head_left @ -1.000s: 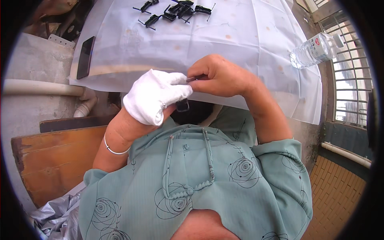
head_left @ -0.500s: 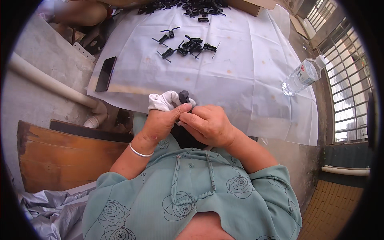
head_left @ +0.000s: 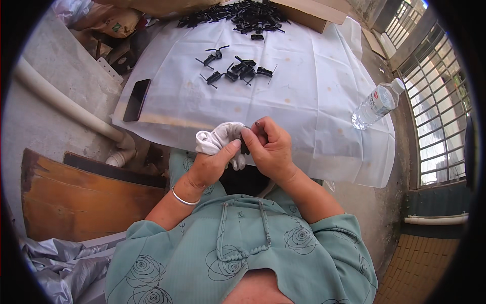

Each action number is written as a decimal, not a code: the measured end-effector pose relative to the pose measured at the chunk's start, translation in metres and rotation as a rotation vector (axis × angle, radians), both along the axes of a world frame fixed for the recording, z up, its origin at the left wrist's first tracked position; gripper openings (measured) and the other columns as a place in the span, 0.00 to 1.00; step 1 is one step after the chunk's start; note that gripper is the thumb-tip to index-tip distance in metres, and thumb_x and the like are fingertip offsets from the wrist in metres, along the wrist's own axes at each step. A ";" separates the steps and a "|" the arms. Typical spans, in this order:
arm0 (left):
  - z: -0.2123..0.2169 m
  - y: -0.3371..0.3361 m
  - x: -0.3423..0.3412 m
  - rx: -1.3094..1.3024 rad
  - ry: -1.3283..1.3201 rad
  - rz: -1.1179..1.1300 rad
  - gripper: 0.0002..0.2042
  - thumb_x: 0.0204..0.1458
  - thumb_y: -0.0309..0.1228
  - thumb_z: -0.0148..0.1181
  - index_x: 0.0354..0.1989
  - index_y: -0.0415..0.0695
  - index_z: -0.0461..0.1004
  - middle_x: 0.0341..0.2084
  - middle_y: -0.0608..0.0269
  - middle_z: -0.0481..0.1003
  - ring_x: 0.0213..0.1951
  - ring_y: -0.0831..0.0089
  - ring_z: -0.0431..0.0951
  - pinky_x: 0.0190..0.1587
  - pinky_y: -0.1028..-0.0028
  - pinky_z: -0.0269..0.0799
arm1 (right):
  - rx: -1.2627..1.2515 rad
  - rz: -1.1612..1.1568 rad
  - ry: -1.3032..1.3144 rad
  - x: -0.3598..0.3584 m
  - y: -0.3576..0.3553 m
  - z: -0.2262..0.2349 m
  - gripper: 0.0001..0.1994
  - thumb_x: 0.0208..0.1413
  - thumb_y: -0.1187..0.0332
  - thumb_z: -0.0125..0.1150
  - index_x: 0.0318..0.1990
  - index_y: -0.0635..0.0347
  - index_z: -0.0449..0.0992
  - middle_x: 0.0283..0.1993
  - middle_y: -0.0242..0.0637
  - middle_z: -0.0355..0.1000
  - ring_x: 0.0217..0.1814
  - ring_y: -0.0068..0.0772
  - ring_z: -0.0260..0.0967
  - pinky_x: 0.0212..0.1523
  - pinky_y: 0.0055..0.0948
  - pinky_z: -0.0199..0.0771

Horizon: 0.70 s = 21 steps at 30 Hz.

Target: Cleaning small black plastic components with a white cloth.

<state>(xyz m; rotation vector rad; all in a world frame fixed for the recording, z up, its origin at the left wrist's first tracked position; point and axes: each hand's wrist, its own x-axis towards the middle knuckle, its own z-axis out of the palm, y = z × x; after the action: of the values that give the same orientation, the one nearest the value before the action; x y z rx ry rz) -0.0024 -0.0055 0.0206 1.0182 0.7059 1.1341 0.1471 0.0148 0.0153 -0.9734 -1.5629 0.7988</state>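
Observation:
My left hand (head_left: 208, 168) is closed around a bunched white cloth (head_left: 218, 139) and a small black part (head_left: 245, 147), just off the table's near edge. The cloth covers most of its fingers. Against the same part, my right hand (head_left: 273, 153) is closed, thumb and fingers pinching at it; the fingers hide most of its shape. Farther up the white-covered table lie several loose black clamp-like pieces (head_left: 232, 76) with thin rods sticking out.
A large heap of similar black pieces (head_left: 248, 16) lies at the far edge beside a cardboard box (head_left: 309, 17). A dark phone (head_left: 136, 100) rests at the table's left. A clear water bottle (head_left: 374, 105) stands at the right. White sheeting (head_left: 304, 111) covers the table.
My right hand has turned, its fingers now raised higher. The black part, which stood up above my thumbs, is now lower and mostly hidden. The view has shifted slightly.

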 end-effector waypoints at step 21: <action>-0.019 0.011 0.009 0.600 0.832 0.454 0.13 0.48 0.21 0.53 0.44 0.35 0.67 0.33 0.58 0.72 0.33 0.73 0.73 0.37 0.76 0.70 | -0.257 0.225 0.008 -0.011 0.014 -0.029 0.13 0.60 0.66 0.47 0.27 0.65 0.69 0.19 0.26 0.62 0.24 0.17 0.53 0.25 0.23 0.60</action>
<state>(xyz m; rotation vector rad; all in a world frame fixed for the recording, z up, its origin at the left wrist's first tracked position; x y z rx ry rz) 0.0069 0.0053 0.0012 1.9601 1.3452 1.3388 0.1362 0.0287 -0.0135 -0.9852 -1.6081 1.1821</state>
